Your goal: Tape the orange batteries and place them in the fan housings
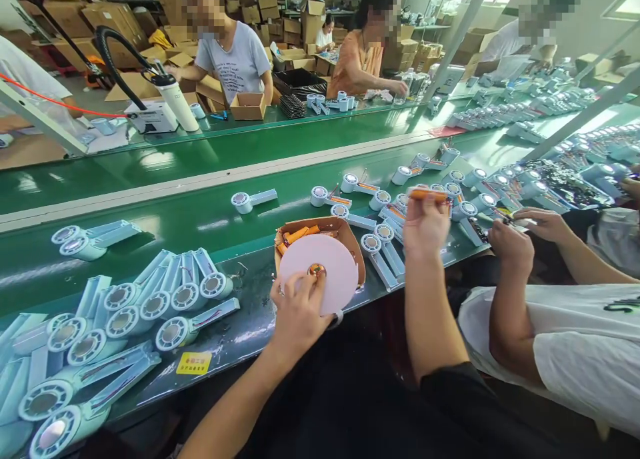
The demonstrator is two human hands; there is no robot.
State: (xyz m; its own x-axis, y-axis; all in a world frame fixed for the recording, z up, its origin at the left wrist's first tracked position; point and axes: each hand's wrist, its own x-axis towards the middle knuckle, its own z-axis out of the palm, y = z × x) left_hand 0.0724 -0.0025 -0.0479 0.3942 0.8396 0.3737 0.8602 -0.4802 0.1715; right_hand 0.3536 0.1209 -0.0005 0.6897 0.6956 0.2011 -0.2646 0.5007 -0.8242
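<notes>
An orange cylinder [427, 194] is up in the right hand [426, 227], to the right of the cardboard box [356, 242] and clear of the bench; the fingers, slightly blurred, pinch it near level. A pale pink disc [341, 266] covers much of the cardboard box's open top, and more orange cylinders [299, 235] show inside, behind the disc's far edge. The left hand [301, 309] comes in from the near side of the cardboard box, fingers bent over the disc to its central hole, where a small multicoloured part [316, 270] shows; whether they pinch that part or only touch it, I cannot tell. Just right of the cardboard box two light-blue fan housings [386, 246] lie side by side, with many more farther right. Left of it is a cluster of fan housings [185, 296], near a yellow label [194, 363]. Beyond it runs a green conveyor surface [200, 222]. Well to its right a co-worker's hand [510, 242] handles a small part, and across the conveyor surface is a person in a grey T-shirt [235, 59]
</notes>
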